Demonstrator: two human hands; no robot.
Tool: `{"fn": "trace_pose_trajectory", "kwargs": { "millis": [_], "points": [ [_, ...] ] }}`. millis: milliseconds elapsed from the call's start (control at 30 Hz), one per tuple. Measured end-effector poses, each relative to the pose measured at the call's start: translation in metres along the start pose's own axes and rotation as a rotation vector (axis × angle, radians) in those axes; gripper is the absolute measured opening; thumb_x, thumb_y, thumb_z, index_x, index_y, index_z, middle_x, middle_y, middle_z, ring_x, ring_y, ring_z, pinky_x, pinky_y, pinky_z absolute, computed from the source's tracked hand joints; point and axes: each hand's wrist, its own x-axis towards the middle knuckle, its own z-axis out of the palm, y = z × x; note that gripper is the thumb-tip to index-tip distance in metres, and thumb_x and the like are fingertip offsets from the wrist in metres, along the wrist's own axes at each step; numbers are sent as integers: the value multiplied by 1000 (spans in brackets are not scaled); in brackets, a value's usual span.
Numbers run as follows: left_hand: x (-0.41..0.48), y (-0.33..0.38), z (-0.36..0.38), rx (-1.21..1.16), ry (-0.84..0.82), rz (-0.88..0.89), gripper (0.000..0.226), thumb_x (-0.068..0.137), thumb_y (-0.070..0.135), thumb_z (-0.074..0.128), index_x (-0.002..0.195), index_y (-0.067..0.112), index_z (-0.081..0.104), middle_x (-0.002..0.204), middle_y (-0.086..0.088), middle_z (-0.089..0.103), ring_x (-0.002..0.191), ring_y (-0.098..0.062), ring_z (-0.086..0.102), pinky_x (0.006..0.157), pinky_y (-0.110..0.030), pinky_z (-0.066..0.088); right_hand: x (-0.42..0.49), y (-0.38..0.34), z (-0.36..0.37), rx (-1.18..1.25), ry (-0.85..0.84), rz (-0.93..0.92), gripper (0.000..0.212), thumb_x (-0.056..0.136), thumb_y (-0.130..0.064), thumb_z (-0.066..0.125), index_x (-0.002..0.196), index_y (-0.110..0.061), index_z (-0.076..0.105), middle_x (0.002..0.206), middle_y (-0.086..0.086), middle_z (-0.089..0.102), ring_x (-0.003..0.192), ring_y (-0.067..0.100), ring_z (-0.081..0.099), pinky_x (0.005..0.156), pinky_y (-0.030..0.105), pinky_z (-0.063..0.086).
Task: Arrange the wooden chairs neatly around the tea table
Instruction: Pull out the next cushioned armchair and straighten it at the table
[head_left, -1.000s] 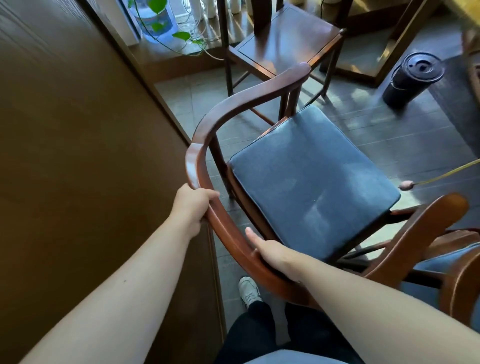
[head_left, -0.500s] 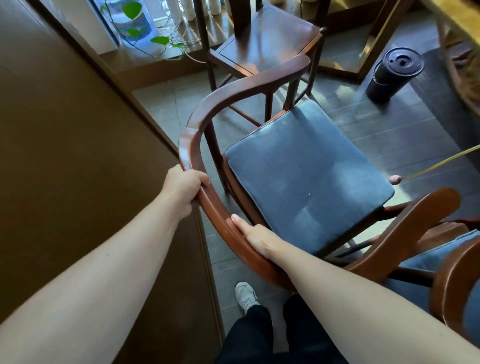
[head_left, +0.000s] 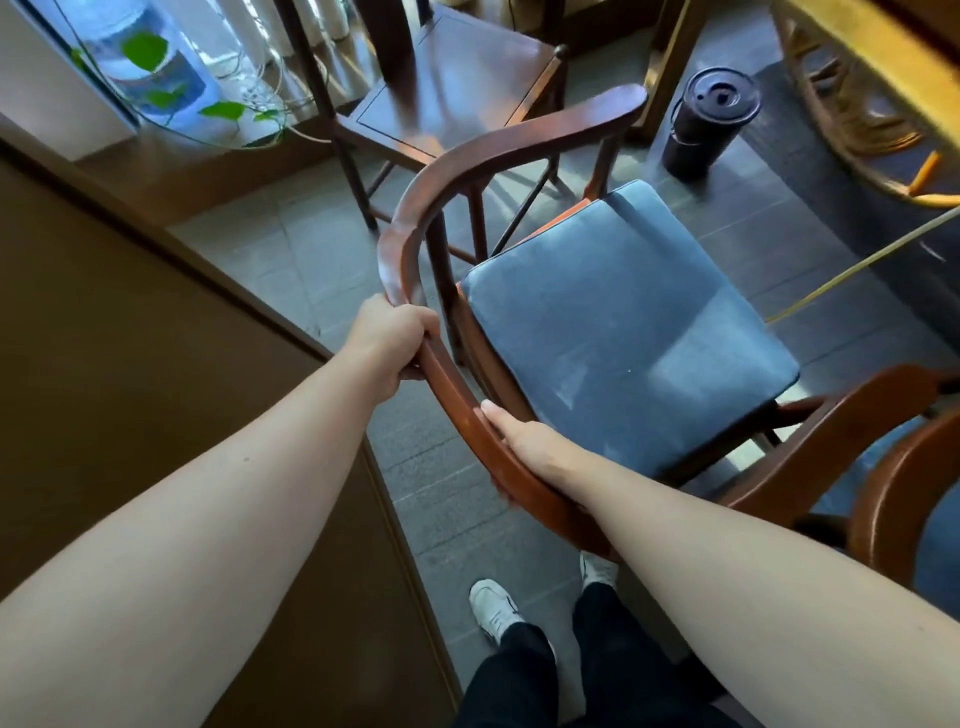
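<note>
Hands hold the curved back rail of the wooden chair: left hand wrapped tight around it, right hand lying along it at five o'clock. Blue cushion sits mid-picture.

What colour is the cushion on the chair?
Dark blue, a little faded; the head view shows the cushion best.

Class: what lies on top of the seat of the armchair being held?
A blue cushion covers the armchair seat; only an orange-brown wood edge shows beside it. The seat surface underneath is hidden.
</note>
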Motion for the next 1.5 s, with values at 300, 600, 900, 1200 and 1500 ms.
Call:
{"fn": "trace_pose_trajectory", "kwargs": {
  "millis": [300,600,900,1200,1500],
  "points": [
    [-15,-30,-23,916,99,767,72,89,52,47,148,26,15,158,-14,12,145,-26,2,116,-53,6,-50,40,-25,-302,122,-273,68,82,-81,32,122,-35,60,118,-13,64,109,10,58,90,32,44],
    [-18,-8,-48,1569,-388,1258,78,80,80,40,131,22,47,135,-9,54,137,-29,30,113,-63,13,-87,64,-46,-467,128,-374,76,72,-89,36,130,-43,48,125,-22,55,105,-3,54,87,25,47],
    [43,38,-30,1628,-780,1532,52,73,57,54,110,21,61,98,0,69,93,-24,63,80,-41,54,-99,32,-12,-387,363,-441,65,76,-72,54,130,-35,52,127,-16,57,114,2,50,94,20,41],
    [89,54,-25,1440,-1043,1817,40,79,58,51,68,20,57,59,4,57,51,-20,56,47,-28,47,-87,31,48,-298,821,-291,53,58,-32,87,106,-19,72,105,-3,73,95,20,68,88,31,51],
    [128,98,-11,1562,-1049,1825,37,72,57,64,71,20,62,61,5,61,54,-21,61,50,-31,54,-51,5,46,-365,1009,-242,40,57,-24,89,93,-16,74,90,0,76,81,27,71,69,39,59]
  ]
}}
